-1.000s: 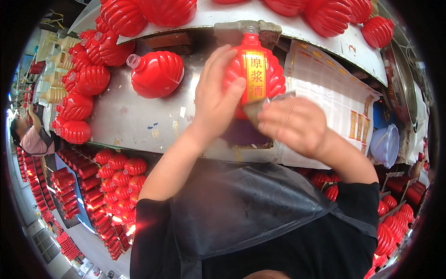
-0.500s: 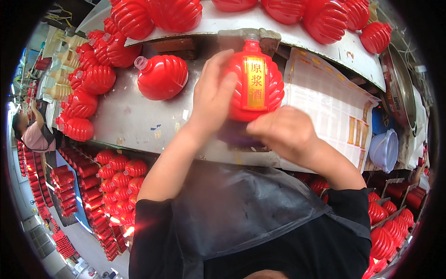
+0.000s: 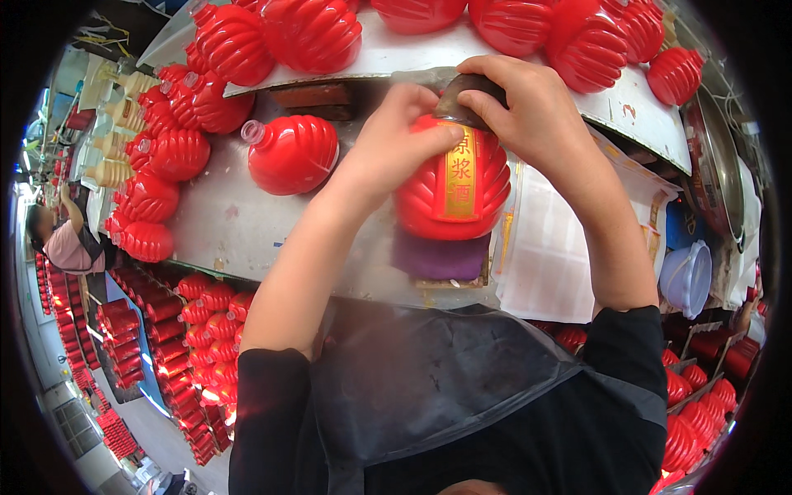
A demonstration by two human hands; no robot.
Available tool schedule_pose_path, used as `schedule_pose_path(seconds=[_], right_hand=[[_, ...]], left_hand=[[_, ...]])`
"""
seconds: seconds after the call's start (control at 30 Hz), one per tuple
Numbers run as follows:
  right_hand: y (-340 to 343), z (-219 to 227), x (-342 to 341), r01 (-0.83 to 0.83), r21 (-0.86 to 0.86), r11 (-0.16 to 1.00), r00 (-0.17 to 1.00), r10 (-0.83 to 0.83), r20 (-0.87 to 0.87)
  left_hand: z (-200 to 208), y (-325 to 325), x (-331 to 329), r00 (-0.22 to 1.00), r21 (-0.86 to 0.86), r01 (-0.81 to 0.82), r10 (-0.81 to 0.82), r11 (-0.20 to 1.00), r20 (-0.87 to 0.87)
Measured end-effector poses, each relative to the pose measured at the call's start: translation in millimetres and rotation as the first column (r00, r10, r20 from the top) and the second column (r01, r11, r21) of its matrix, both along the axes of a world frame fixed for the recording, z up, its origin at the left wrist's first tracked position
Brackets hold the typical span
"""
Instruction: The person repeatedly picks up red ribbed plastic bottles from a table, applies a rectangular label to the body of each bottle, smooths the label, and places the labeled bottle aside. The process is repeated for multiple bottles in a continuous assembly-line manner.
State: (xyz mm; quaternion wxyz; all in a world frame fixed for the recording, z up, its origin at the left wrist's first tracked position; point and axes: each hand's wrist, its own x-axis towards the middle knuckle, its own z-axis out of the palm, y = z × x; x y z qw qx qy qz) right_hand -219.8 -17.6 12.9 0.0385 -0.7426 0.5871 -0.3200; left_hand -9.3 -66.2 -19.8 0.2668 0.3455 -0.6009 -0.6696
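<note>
A ribbed red bottle (image 3: 412,191) lies neck away from me at the middle of the bench, a tall gold label with a red border on its front. My left hand (image 3: 394,140) is closed about its shoulder, the thumb pressing near the label's top. Over the neck, my right hand (image 3: 524,103) grips a dark rounded object (image 3: 472,95); its kind I cannot make out. That object and my fingers hide the bottle's neck. Below the bottle is a folded purple cloth (image 3: 441,257). To its left rests another red bottle (image 3: 293,154) with a clear neck.
Several red bottles (image 3: 313,33) stand on the raised white shelf (image 3: 388,49) ahead. More crowd the bench's left edge (image 3: 177,153). White label sheets (image 3: 549,247) cover the right side, beside a pale blue bucket (image 3: 686,279). A person (image 3: 66,235) works at far left.
My right hand has moved from the bottle's lower right up to its neck and now holds the dark object. My left hand has shifted to the shoulder. The bottle sits slightly nearer me.
</note>
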Motion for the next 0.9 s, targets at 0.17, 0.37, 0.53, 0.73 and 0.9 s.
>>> schedule_pose_path(seconds=[0.17,0.37,0.53,0.73,0.9], right_hand=[[32,12,17,0.109,-0.180,0.978,0.932,-0.038,0.361],[83,19,43,0.001,-0.221,0.975,0.997,0.016,0.078],[77,10,31,0.092,-0.302,0.949,0.995,-0.097,-0.001],[77,12,32,0.001,-0.426,0.905,0.996,-0.037,-0.077],[76,16,24,-0.030,-0.505,0.862,0.992,-0.037,-0.121]], left_hand=[[4,1,-5,0.998,0.054,-0.056,0.058,0.997,-0.033],[-1,21,1,0.990,-0.116,-0.118,0.108,0.986,-0.088],[4,40,11,0.980,-0.158,-0.082,0.050,0.984,-0.195],[10,50,14,0.997,-0.401,-0.065,0.045,0.914,-0.060],[12,52,8,0.990,-0.258,-0.126,0.106,0.958,-0.089]])
